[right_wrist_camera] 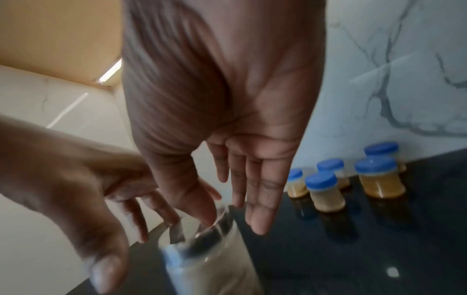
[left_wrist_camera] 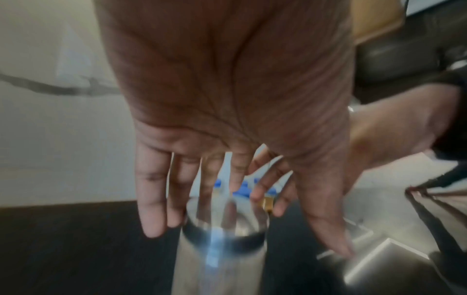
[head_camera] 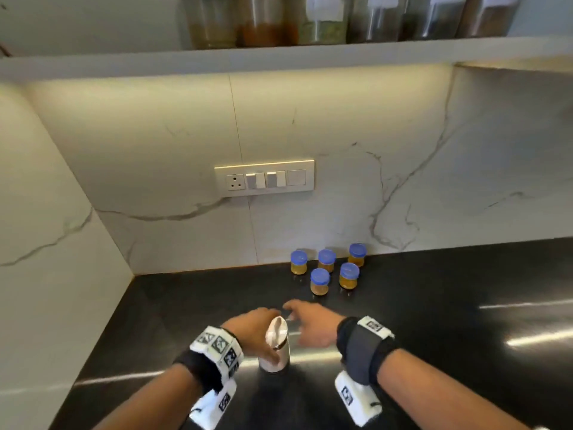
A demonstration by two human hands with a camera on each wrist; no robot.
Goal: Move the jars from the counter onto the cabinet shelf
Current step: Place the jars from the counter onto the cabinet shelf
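A tall clear jar (head_camera: 279,352) with pale contents and a metal lid stands on the black counter (head_camera: 434,290). My left hand (head_camera: 266,332) is spread around it, with straight fingers (left_wrist_camera: 151,199) over the far side and the thumb on the near side. No firm grip shows, and both wrist views are blurred. My right hand (head_camera: 305,321) is open just right of the jar, its fingers (right_wrist_camera: 262,199) straight and close to the lid. Several small blue-lidded jars (head_camera: 325,270) of amber contents stand farther back by the wall. The cabinet shelf (head_camera: 279,60) runs overhead.
Several large storage jars (head_camera: 263,23) fill the middle of the shelf. A switch plate (head_camera: 264,179) sits on the marble backsplash. A marble side wall (head_camera: 46,243) closes the counter's left end. The counter stretches to the right.
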